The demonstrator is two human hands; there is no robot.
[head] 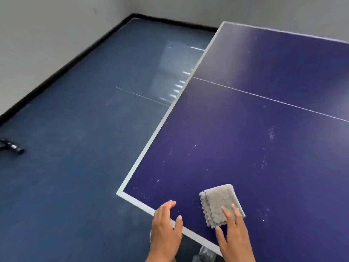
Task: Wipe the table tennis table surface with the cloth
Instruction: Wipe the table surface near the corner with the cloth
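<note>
Left hand point(166, 229): fingers spread, holding nothing, over the near edge; I cannot tell whether it touches. Right hand point(232, 231): flat, fingers straight, pressing on the folded grey cloth point(220, 202) near the table point(245, 129) corner. My judgement: wiping barely begun. Next move: keep pressure and sweep outward toward the dust specks point(271, 133) farther up.

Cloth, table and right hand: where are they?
cloth point(221, 202): head view, middle of its grey top.
table point(236, 148): head view, bare blue surface.
right hand point(234, 230): head view, back of the hand.
</note>
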